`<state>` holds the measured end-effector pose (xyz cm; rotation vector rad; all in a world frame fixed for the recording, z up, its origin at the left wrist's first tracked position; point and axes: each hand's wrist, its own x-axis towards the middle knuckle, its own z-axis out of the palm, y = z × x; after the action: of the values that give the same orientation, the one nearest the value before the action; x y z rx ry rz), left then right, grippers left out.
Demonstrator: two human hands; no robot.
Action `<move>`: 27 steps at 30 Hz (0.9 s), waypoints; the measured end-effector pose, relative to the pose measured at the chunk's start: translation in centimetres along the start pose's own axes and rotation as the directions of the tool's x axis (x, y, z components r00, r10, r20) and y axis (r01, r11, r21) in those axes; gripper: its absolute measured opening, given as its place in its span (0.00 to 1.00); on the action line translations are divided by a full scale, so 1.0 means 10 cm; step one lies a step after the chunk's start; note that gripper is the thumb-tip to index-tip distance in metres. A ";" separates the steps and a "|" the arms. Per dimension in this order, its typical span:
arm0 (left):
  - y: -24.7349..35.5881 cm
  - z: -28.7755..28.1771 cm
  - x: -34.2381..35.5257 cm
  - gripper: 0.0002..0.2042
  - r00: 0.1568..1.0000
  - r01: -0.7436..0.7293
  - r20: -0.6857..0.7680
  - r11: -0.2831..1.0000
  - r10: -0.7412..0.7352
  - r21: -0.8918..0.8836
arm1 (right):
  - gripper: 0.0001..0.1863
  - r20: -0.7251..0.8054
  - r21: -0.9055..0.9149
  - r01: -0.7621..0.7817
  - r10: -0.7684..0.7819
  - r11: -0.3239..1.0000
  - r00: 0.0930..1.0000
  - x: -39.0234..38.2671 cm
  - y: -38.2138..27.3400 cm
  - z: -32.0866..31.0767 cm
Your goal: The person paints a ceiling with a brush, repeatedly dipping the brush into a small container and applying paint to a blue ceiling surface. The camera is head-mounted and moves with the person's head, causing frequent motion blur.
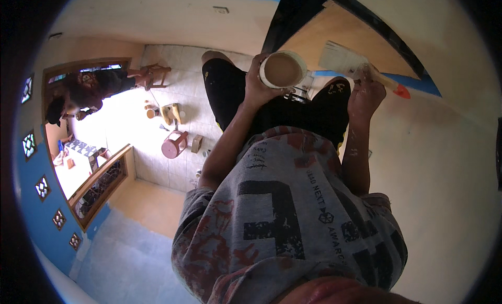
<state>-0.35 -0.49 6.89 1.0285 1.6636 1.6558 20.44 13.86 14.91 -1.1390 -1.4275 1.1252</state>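
Observation:
My left hand (257,87) grips a white can (283,69) filled with tan paint, held out in front of my knees. My right hand (366,94) holds a wide paintbrush (345,60) with pale bristles and an orange-tipped handle. The bristles touch a beige wall panel (334,37) framed in black. I look down over my grey printed shirt (293,210) and black shorts (230,89) from a raised position.
Below lies a tiled floor (178,94) with a pink stool (174,144), small cans and tools. Another person (89,92) crouches near a wooden doorway at left. The left wall (42,210) is blue; the right wall (444,173) is beige.

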 end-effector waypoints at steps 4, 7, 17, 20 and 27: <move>-0.07 0.01 -0.02 0.45 0.999 -0.047 -0.009 0.999 0.047 0.002 | 0.11 0.179 0.027 0.108 -0.111 0.994 0.978 -0.07 -0.28 0.24; -0.10 0.04 -0.07 0.45 0.998 -0.060 -0.007 0.998 0.060 -0.004 | 0.13 0.287 0.226 0.002 -0.069 0.974 0.956 -0.14 -0.49 0.46; 0.00 0.05 -0.14 0.45 0.997 -0.082 -0.005 0.991 0.082 -0.103 | 0.12 0.676 -0.100 0.529 -0.333 0.843 0.658 -0.16 -0.60 0.70; -0.03 0.02 -0.14 0.48 0.994 -0.096 0.038 0.993 0.099 -0.066 | 0.13 0.702 -0.107 0.631 -0.391 0.768 0.595 -0.15 -0.50 0.76; -0.11 -0.01 -0.17 0.49 0.993 -0.108 0.051 0.994 0.107 0.029 | 0.14 0.728 -0.054 0.661 -0.423 0.749 0.539 -0.16 -0.51 0.89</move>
<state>0.37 -1.93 5.59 1.1837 1.6331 1.6632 11.30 10.77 18.65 -0.3481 -2.4255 0.8646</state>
